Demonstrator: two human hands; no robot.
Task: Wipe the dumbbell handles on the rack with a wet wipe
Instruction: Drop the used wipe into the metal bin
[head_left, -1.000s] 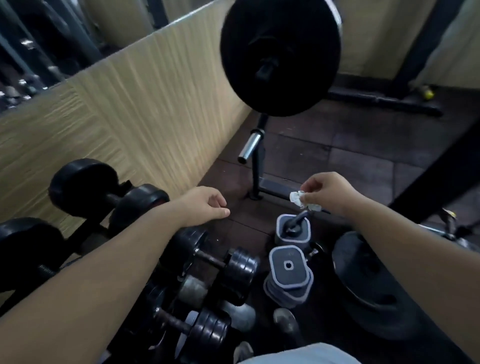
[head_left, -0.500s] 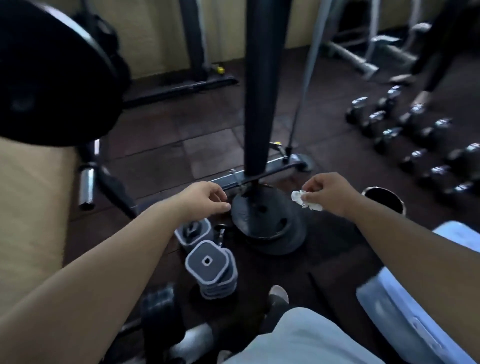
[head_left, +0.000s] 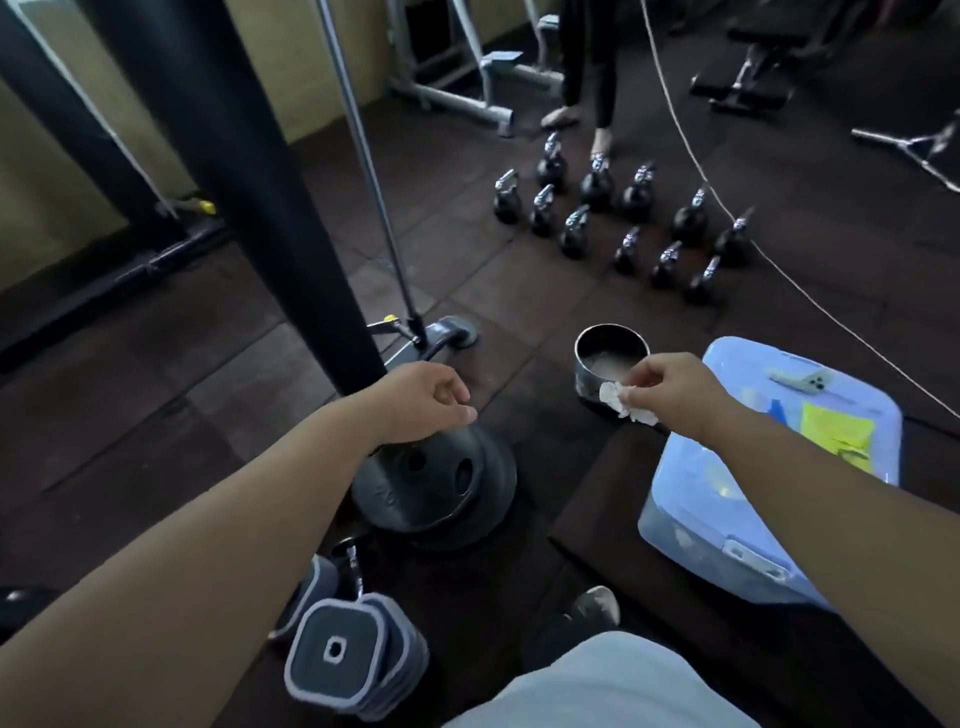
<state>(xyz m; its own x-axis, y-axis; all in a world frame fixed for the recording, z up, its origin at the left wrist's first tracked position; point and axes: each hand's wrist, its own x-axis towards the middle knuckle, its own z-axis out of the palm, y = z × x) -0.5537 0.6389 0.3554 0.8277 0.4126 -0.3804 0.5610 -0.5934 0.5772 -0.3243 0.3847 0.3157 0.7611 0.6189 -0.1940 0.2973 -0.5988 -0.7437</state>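
Observation:
My right hand (head_left: 670, 392) pinches a crumpled white wet wipe (head_left: 621, 406) just in front of a round metal bowl (head_left: 610, 358) standing on the dark floor. My left hand (head_left: 426, 400) hovers with loosely curled fingers and holds nothing, above a stack of black weight plates (head_left: 441, 493). A square-ended adjustable dumbbell (head_left: 343, 649) lies on the floor at the lower left. The dumbbell rack is out of view.
A thick black post (head_left: 234, 171) rises at left with a thin cable rod (head_left: 374, 187) beside it. Several kettlebells (head_left: 623, 218) stand on the floor ahead, a person's legs (head_left: 592, 78) behind them. A blue plastic box (head_left: 769, 467) sits at right. My shoe (head_left: 592, 605) shows below.
The view has swung right, away from the dumbbell rack and the wall. The bowl, the blue box and the kettlebells came into view. My right hand keeps hold of the wipe.

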